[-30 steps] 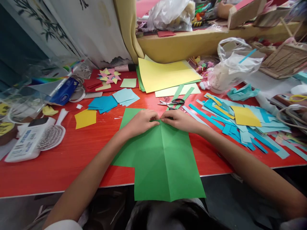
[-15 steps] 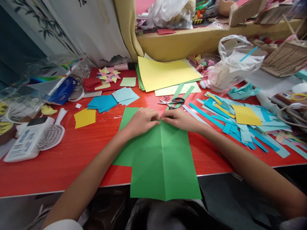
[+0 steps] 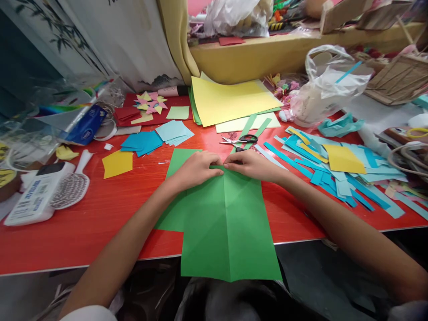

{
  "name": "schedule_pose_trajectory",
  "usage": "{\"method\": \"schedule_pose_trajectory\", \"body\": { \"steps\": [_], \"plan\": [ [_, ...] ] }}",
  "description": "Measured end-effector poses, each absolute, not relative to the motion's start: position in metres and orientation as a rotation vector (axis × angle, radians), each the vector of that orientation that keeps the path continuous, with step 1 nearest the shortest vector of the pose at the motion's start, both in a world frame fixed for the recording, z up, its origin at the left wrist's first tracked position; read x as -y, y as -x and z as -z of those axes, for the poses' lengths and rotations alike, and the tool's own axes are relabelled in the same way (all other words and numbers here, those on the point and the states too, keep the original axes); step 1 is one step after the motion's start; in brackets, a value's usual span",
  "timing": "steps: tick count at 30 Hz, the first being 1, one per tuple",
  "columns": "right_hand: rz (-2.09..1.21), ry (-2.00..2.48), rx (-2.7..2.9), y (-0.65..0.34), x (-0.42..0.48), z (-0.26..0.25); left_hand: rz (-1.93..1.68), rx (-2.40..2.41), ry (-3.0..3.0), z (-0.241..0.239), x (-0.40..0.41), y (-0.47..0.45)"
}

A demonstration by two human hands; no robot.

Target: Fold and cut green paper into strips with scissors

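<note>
My arms: both bare forearms slant inward from the lower corners, elbows wide, wrists low, a white sleeve at the left one.
My left hand: knuckles up, fingers curled, thumb and fingertips pinching the green sheet by its crease.
My right hand: palm down, a mirror of the left, fingertips closed on the sheet just across the crease, almost meeting the left ones.
Green sheet: nearer me than the scissors, my landmark here; its near end overhangs the red table, more green paper showing beneath.
White box lettering: the box, far left of the scissors, carries blue print too blurred for me to read.
Blue pack lettering: pale marks on the pack, left of the scissors, also unreadable.
Green strips: two, under the scissors.
Small yellow pieces: two, one left of the scissors, one right.
Hairbrush: one, left of the scissors beside the box.
Blue strips: right of the scissors, too overlapped to count.
</note>
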State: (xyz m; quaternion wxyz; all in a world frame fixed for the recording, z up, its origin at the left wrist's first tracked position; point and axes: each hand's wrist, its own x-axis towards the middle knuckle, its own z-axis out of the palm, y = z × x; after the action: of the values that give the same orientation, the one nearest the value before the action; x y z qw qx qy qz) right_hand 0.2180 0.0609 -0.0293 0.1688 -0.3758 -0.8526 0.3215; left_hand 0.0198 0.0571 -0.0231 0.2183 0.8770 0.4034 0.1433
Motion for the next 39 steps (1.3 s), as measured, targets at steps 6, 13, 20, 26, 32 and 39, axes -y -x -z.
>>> {"method": "schedule_pose_trajectory", "body": {
  "steps": [6, 13, 20, 26, 32, 39],
  "plan": [
    [-0.916, 1.091, 2.401, -0.2181, -0.0604, 0.0293, -0.429, -1.094, -2.509, 0.0221, -0.0551, -0.0206],
    [-0.938, 1.091, 2.385, -0.2181, -0.0606, 0.0278, -0.392, -1.082, -2.468, 0.0233, -0.0585, -0.0171],
    [-1.016, 1.062, 2.393, -0.2204, -0.0622, 0.0256, -0.366, -1.091, -2.451, 0.0207, -0.0577, -0.0184],
    [-1.0, 1.037, 2.431, -0.2204, -0.0613, 0.0267, -0.258, -1.076, -2.471, 0.0213, -0.0562, -0.0193],
    [-0.984, 1.046, 2.456, -0.2203, -0.0615, 0.0272, -0.287, -1.052, -2.532, 0.0227, -0.0556, -0.0195],
    [-0.916, 1.047, 2.476, -0.2192, -0.0629, 0.0304, -0.297, -1.034, -2.548, 0.0225, -0.0558, -0.0185]
  ]
}}
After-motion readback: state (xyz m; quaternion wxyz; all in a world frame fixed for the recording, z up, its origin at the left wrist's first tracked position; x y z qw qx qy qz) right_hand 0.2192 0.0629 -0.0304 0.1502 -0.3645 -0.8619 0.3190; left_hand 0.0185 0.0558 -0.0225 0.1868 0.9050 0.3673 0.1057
